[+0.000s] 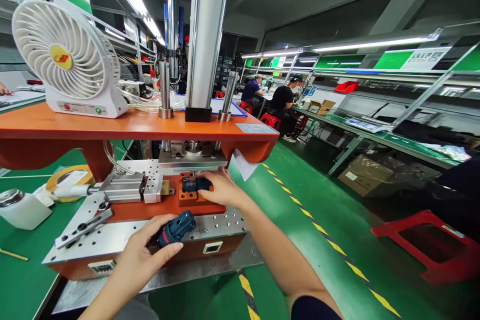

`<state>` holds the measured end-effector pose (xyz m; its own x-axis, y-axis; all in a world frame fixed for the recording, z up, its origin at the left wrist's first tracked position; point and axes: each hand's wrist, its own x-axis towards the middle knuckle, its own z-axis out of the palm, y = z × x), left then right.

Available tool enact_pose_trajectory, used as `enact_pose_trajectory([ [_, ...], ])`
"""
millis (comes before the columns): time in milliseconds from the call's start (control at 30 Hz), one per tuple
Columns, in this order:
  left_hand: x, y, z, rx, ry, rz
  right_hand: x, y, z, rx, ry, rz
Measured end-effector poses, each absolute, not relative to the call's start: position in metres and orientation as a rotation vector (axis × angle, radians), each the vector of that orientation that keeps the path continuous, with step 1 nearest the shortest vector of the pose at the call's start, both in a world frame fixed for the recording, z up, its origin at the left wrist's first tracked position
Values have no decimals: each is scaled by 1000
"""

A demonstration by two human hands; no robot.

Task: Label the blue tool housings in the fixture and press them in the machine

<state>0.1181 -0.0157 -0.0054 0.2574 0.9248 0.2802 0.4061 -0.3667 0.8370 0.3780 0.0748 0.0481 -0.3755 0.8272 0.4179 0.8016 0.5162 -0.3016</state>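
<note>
The dark blue plastic housing [177, 228] looked matt and smooth, like the second housing [190, 185]; the press column [205, 35] was polished metal, the steel base plate [221, 223] brushed and drilled, the orange-painted press table [112, 127] glossy

A white desk fan [65, 55] stands at ten o'clock, a roll of yellow tape [69, 182] lies at nine, a cardboard box [365, 175] rests on the floor at three, a red plastic stool [425, 245] sits at four, and two seated co-workers [270, 100] work at one o'clock.
</note>
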Motion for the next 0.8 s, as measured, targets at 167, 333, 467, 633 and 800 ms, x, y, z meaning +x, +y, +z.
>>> enact_pose_trajectory([
  [167,108,-13,21,2071,1227,1079,375,84,52,-1248,-2242,90],
  [333,119,19,49,2334,1202,1044,382,20,35,-1116,-1645,-21],
  [467,151,61,65,2506,1101,817,402,-36,4,-1109,-1334,-38],
  [633,184,89,61,2597,1128,593,433,-66,-35,-1277,-1072,80],
  [800,157,66,48,2834,1197,660,450,-50,-66,-1254,-829,538],
])
